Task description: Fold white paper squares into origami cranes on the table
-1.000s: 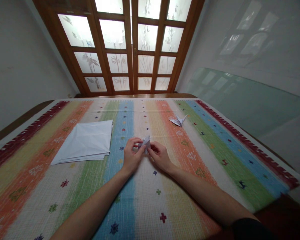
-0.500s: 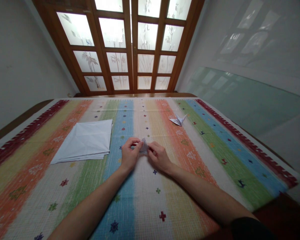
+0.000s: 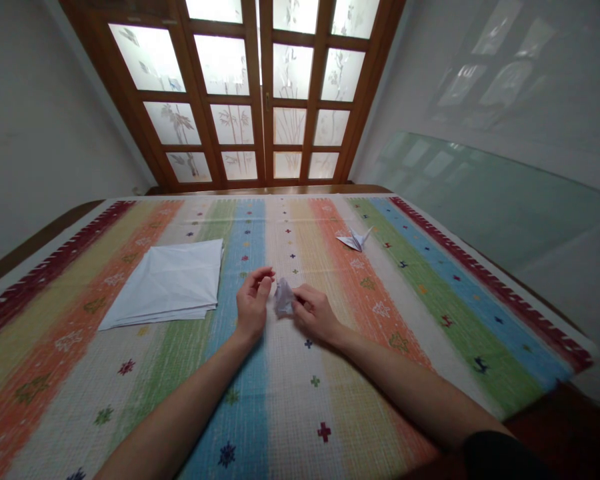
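Between my hands is a small folded piece of white paper point(image 3: 284, 299), a little blurred. My right hand point(image 3: 316, 313) pinches its right side with thumb and fingers. Just left of the paper, my left hand point(image 3: 253, 303) is apart from it, thumb and fingers curved with a gap between them. Nothing shows in that hand. Farther back on the right, a folded paper crane point(image 3: 355, 239) stands on the striped tablecloth point(image 3: 300, 407).
A stack of white paper sheets point(image 3: 170, 280) lies on the cloth at the left. Behind the table are wooden doors with frosted panes point(image 3: 237, 127). A glass panel point(image 3: 480, 187) leans along the right wall.
My left hand has let go of the folded paper and drawn back slightly left. The paper now shows more of its surface, still held by my right hand.
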Demonstrator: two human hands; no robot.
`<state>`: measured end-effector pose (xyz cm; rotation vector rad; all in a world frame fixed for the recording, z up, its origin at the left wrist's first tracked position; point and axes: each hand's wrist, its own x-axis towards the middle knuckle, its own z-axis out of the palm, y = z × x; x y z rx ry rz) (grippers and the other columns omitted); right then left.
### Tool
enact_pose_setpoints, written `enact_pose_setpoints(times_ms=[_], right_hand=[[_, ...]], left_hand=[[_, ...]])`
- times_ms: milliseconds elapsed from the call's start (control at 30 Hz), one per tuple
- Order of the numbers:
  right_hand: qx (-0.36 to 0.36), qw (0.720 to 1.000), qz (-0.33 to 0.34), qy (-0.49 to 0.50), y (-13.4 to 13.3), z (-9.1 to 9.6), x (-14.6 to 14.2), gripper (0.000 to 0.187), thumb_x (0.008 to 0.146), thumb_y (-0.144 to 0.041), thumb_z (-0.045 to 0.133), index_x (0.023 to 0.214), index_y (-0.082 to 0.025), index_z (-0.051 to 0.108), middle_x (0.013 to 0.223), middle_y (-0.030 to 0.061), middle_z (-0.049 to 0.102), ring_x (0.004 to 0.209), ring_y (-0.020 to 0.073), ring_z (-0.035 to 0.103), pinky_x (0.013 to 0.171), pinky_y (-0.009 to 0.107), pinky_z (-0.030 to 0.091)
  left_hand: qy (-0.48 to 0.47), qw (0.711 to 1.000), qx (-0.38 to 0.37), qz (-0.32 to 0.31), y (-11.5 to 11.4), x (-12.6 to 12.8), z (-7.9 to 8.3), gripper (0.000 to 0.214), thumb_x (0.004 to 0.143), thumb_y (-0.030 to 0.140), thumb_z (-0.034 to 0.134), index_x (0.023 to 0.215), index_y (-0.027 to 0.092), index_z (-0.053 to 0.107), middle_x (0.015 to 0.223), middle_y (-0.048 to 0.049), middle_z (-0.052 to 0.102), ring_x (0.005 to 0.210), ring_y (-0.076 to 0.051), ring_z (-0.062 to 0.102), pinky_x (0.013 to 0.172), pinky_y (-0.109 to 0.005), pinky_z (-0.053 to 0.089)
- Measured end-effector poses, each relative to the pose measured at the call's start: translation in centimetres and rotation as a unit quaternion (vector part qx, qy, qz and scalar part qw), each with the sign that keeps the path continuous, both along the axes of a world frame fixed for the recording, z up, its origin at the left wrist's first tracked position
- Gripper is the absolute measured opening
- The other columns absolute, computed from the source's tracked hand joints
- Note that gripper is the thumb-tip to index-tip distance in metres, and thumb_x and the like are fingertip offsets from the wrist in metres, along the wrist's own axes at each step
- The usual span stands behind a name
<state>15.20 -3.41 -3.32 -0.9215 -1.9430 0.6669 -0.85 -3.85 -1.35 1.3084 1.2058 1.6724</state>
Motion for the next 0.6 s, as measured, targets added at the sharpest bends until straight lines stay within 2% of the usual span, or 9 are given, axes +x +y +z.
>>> enact_pose_setpoints(times_ms=[133,267,433,533,600], right_hand=[[-0.040,0.997,-0.014,0.069,0.1,-0.1,0.0,0.019,0.086,-0.027,0.054,0.097,-0.021,0.069,0.082,0.0040,0.067,0.075,0.0175,0.059,0.069,0.030,0.045],[-0.107,0.983,-0.015,0.149,0.4,-0.3,0.1,0.024,0.084,-0.034,0.059,0.102,-0.022,0.069,0.092,0.0054,0.070,0.082,0.0199,0.063,0.074,0.033,0.049],[-0.188,0.957,0.017,0.220,0.6,-0.3,0.1,0.027,0.085,-0.042,0.055,0.097,-0.022,0.069,0.082,0.0026,0.069,0.069,0.0166,0.062,0.065,0.030,0.050],[-0.222,0.944,0.056,0.239,0.5,-0.3,-0.2,0.023,0.078,-0.038,0.064,0.093,-0.021,0.066,0.076,0.0004,0.066,0.062,0.0143,0.059,0.059,0.027,0.049],[-0.235,0.941,0.060,0.238,0.4,-0.3,-0.4,0.021,0.074,-0.035,0.068,0.087,-0.020,0.063,0.072,-0.0009,0.063,0.059,0.0129,0.057,0.055,0.025,0.047]], left_hand=[[-0.015,0.998,-0.036,-0.048,0.1,0.1,-0.5,0.046,0.073,0.050,0.069,0.105,0.017,0.065,0.094,-0.0084,0.070,0.083,-0.018,0.065,0.073,-0.029,0.051],[0.012,0.993,-0.087,-0.083,0.0,0.6,-0.8,0.034,0.067,0.039,0.075,0.091,0.016,0.070,0.084,-0.0065,0.072,0.074,-0.017,0.065,0.070,-0.029,0.050],[-0.038,0.990,-0.114,-0.074,0.2,0.7,-0.9,0.027,0.069,0.038,0.071,0.084,0.015,0.068,0.076,-0.0039,0.071,0.065,-0.015,0.064,0.064,-0.029,0.051],[-0.061,0.991,-0.105,-0.062,0.4,0.7,-1.1,0.031,0.066,0.038,0.073,0.085,0.016,0.063,0.069,-0.0004,0.067,0.061,-0.014,0.061,0.059,-0.026,0.050],[-0.056,0.993,-0.093,-0.051,0.4,0.8,-1.3,0.032,0.065,0.036,0.074,0.085,0.017,0.059,0.067,0.0022,0.062,0.059,-0.012,0.059,0.058,-0.024,0.048]])
